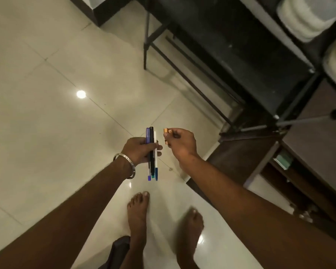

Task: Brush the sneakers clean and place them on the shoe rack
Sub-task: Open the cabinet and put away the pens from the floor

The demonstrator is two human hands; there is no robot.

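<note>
Nearest the camera, two bare feet [138, 212] stand on the glossy cream tiled floor [47, 113], the right one blurred. Above them both forearms reach forward.

The left hand [138, 150] is clamped round a bundle of pens [152, 152], held roughly upright in the picture, their blue and teal ends sticking out below the fist. A metal bangle [124, 162] circles that wrist; it carries engraved marks too small to read. Just beside, but not touching, the right hand [179, 141] pinches small orange-capped pieces [165, 131] between its curled fingers; what they are cannot be told. The two hands are close together with a narrow gap between them.

To the left and ahead the floor lies open, with a ceiling lamp's reflection [81, 94] as a bright spot on the tiles. To the right, room is tight: a dark wooden unit [299, 152] with a low compartment edges in close by the right arm, a teal box [282, 161] in that compartment, its label unreadable.

Farther off stands a black metal-framed shoe rack [231, 55], its thin legs and rails reaching out over the tiles. White ribbed things [303, 18] sit at the top right corner. No sneakers show, nor a brush. No writing can be read.
</note>
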